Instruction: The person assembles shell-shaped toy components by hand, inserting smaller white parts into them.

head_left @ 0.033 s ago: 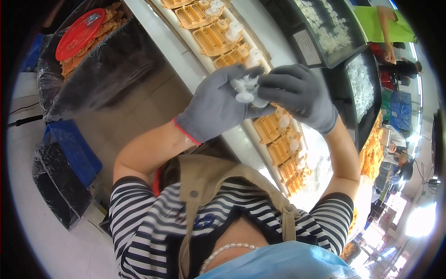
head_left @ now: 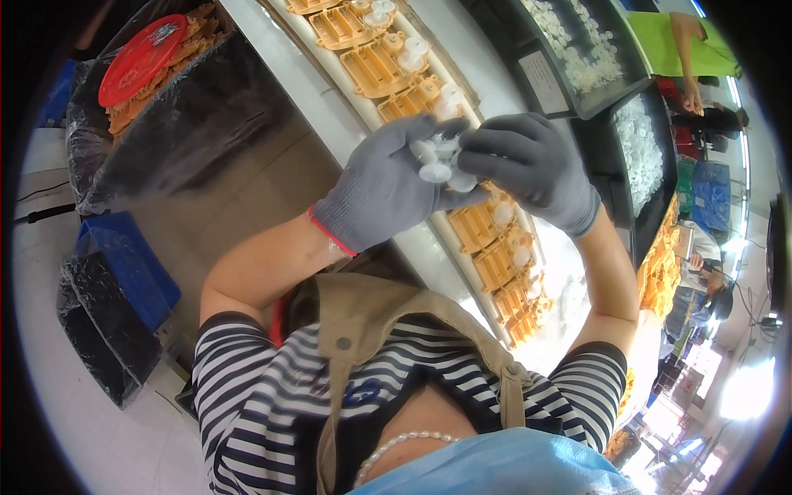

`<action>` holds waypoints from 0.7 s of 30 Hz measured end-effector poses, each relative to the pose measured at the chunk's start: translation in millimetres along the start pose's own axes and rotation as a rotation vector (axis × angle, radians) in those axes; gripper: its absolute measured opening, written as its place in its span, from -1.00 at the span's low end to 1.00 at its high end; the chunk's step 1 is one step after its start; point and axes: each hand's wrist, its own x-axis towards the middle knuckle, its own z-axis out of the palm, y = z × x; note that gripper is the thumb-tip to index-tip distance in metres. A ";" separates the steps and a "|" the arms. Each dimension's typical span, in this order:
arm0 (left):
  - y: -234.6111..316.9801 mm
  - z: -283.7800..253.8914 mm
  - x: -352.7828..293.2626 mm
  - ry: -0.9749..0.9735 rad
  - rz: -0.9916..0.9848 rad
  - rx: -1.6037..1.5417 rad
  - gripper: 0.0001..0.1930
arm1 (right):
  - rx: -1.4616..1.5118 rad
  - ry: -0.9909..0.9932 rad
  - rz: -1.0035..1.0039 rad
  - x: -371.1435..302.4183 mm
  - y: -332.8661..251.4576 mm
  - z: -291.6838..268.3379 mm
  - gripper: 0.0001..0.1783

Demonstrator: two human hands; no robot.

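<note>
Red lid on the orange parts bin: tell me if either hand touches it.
No, the red lid lies far from both gloved hands, which hold small white parts.

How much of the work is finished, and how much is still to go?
Looks done: some orange parts on the white strip already carry white wheels. In hand: the left hand cups white wheels; the right hand picks at them. Left: trays of white pieces.

A factory assembly line is shown. Beyond the gloved hands, orange plastic parts (head_left: 375,66) are lined up on a long white conveyor (head_left: 322,107). Trays of white parts (head_left: 577,49) are set to their right, and plastic-lined bins (head_left: 177,107) to their left.
</note>
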 end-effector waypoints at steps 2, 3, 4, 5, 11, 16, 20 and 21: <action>-5.4 0.7 1.3 -0.009 -0.008 -0.017 -0.57 | -0.083 0.045 0.031 -5.1 -4.9 0.3 -0.62; -9.1 -0.2 1.0 -0.009 0.004 0.000 -0.56 | -0.083 0.045 0.029 -7.6 -7.7 -1.2 -0.62; -12.1 -0.8 0.7 -0.010 0.017 0.017 -0.56 | -0.115 0.014 0.042 -9.8 -11.0 -2.9 -0.63; -14.3 -1.3 1.3 -0.011 0.019 0.018 -0.56 | -0.146 -0.017 0.055 -11.6 -13.1 -4.3 -0.65; -32.8 0.5 4.6 0.015 0.075 0.234 -0.63 | -0.169 0.056 0.076 -22.3 -19.3 -1.4 -0.62; -36.3 7.4 -1.5 0.137 0.011 -0.007 -0.59 | 0.169 0.169 0.275 -31.1 -9.1 -8.2 -0.67; -30.5 -0.4 -13.4 0.155 -0.044 -0.008 -0.57 | 0.262 0.125 0.444 -42.8 10.7 -2.4 -0.70; -29.8 -5.1 -15.9 0.191 -0.070 -0.032 -0.57 | 0.258 0.065 0.486 -45.1 15.0 1.3 -0.69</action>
